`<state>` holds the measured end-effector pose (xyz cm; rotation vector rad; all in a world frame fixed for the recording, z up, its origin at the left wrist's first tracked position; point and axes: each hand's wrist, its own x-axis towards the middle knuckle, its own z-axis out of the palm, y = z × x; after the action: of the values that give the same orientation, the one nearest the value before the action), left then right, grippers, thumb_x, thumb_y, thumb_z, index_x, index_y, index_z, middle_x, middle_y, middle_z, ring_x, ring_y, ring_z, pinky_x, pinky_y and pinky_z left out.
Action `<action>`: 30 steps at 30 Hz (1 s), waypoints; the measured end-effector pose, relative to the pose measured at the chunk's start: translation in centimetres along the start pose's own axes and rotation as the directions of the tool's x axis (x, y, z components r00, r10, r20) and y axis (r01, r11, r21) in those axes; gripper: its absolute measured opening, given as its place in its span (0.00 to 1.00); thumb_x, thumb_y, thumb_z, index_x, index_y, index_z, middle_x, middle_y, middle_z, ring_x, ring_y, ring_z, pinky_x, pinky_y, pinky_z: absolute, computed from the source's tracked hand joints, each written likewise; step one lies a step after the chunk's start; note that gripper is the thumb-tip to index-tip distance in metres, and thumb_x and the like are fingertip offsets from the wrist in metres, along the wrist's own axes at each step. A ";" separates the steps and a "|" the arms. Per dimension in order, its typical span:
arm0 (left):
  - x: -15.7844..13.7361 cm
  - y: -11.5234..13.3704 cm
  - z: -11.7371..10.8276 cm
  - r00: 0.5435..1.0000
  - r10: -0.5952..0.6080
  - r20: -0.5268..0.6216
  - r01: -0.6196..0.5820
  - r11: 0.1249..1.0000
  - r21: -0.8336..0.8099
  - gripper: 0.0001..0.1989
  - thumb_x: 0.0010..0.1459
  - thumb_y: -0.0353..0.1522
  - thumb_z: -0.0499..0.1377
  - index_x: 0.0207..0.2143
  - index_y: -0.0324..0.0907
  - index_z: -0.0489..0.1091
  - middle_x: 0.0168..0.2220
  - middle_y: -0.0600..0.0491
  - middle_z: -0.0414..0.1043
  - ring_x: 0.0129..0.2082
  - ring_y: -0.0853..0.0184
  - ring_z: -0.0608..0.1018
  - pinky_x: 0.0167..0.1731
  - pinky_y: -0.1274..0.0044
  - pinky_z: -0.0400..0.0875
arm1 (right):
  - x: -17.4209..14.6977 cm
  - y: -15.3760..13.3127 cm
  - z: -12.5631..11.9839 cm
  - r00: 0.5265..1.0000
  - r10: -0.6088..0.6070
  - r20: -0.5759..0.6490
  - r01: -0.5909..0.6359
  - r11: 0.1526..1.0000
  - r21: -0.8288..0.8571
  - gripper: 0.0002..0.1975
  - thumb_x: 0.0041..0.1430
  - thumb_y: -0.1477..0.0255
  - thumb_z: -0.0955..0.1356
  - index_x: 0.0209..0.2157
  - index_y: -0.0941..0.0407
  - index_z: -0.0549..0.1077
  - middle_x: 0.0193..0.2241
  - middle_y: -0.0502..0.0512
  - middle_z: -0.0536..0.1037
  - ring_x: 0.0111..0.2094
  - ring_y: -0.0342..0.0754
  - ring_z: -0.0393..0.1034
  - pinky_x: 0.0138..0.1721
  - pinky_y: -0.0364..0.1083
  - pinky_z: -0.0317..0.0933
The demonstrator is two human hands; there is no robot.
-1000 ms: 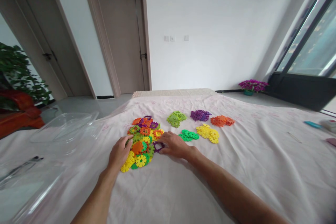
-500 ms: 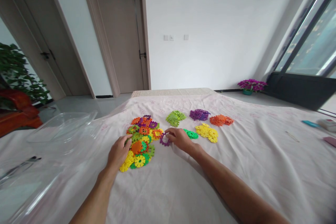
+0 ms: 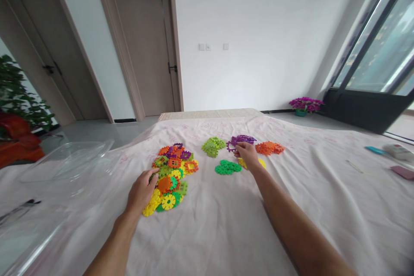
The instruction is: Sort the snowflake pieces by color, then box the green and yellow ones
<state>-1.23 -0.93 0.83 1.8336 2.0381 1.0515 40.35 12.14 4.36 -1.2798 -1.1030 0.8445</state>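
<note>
My right hand [image 3: 248,154] pinches a purple square frame piece [image 3: 230,147] by its right edge, just at the left front of the purple pile [image 3: 245,139]. Under its wrist lies a partly covered pile of yellow pieces [image 3: 262,163]. A green pile [image 3: 228,167] sits to its left, light green pieces [image 3: 213,146] lie farther back, and an orange pile [image 3: 270,148] is on the right. My left hand [image 3: 141,189] rests open at the left edge of a mixed heap of colourful plastic pieces [image 3: 174,163], fingertips touching it.
A pale cloth [image 3: 210,233] covers the table. Clear plastic containers [image 3: 67,159] stand at the left, with a dark thin item [image 3: 27,204] by them. At the far right lie a blue item [image 3: 374,150], a white item [image 3: 399,152] and a pinkish block [image 3: 403,172].
My right hand has carried the purple frame piece from beside the mixed heap, rightward and back to the purple pile. The green pile is now uncovered. My left hand stays at the heap.
</note>
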 end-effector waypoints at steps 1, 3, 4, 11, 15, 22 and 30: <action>0.0 -0.1 0.0 1.000 0.001 -0.002 -0.001 1.000 -0.001 0.22 0.62 0.41 0.48 0.51 0.44 0.71 0.54 0.48 0.73 0.56 0.61 0.73 0.59 0.69 0.64 | 0.6 0.3 -0.4 0.999 0.030 -0.040 -0.027 0.998 0.060 0.09 0.46 0.73 0.72 0.32 0.61 0.75 0.19 0.50 0.75 0.21 0.44 0.72 0.22 0.40 0.69; 0.1 -0.2 0.1 1.000 0.002 -0.007 -0.002 1.000 -0.003 0.22 0.62 0.41 0.48 0.51 0.44 0.71 0.54 0.49 0.73 0.55 0.61 0.73 0.59 0.69 0.64 | 1.6 0.7 -1.0 0.993 0.071 -0.099 -0.054 0.985 0.165 0.09 0.44 0.73 0.73 0.30 0.60 0.74 0.19 0.50 0.75 0.22 0.44 0.73 0.25 0.41 0.71; 0.1 -0.2 0.1 1.000 0.001 -0.010 -0.001 1.000 -0.002 0.22 0.62 0.42 0.48 0.51 0.44 0.71 0.54 0.49 0.73 0.55 0.61 0.74 0.59 0.69 0.64 | 2.1 0.9 -1.2 0.990 0.075 -0.122 -0.048 0.976 0.211 0.10 0.44 0.72 0.73 0.30 0.59 0.73 0.21 0.50 0.75 0.24 0.45 0.74 0.27 0.41 0.71; -0.1 -0.1 0.0 1.000 0.005 -0.018 -0.004 1.000 0.006 0.22 0.61 0.42 0.48 0.51 0.45 0.72 0.54 0.50 0.73 0.55 0.61 0.74 0.58 0.70 0.65 | 3.5 2.4 -1.9 0.986 -0.075 -0.152 0.096 0.986 0.136 0.18 0.41 0.69 0.72 0.37 0.60 0.75 0.30 0.54 0.79 0.36 0.50 0.75 0.35 0.45 0.70; 0.0 0.0 0.0 1.000 0.001 -0.013 -0.001 1.000 0.003 0.22 0.61 0.42 0.48 0.51 0.44 0.72 0.54 0.49 0.73 0.55 0.61 0.74 0.58 0.69 0.65 | 2.9 2.5 -1.8 0.975 -0.130 -0.179 0.130 0.991 -0.012 0.24 0.41 0.68 0.70 0.43 0.61 0.76 0.39 0.59 0.80 0.42 0.53 0.74 0.40 0.48 0.69; -0.1 0.2 0.0 1.000 0.001 -0.008 -0.001 1.000 0.000 0.22 0.62 0.42 0.48 0.51 0.44 0.71 0.54 0.49 0.73 0.55 0.60 0.74 0.58 0.69 0.65 | -0.7 0.3 1.8 0.959 -0.248 0.138 0.272 0.942 -0.196 0.18 0.48 0.69 0.66 0.40 0.59 0.79 0.33 0.55 0.81 0.33 0.49 0.75 0.36 0.47 0.69; -0.1 0.3 -0.1 1.000 0.003 -0.013 -0.003 1.000 0.003 0.21 0.62 0.41 0.48 0.50 0.44 0.72 0.53 0.49 0.74 0.55 0.60 0.74 0.58 0.69 0.65 | -7.9 -1.3 7.9 0.592 -0.448 0.670 0.754 0.603 -0.262 0.15 0.61 0.70 0.67 0.50 0.53 0.76 0.48 0.57 0.78 0.48 0.51 0.72 0.50 0.50 0.65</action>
<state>-0.98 -1.09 1.06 1.8366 2.0459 1.0649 30.38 6.86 4.03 -0.9256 -2.2324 0.3288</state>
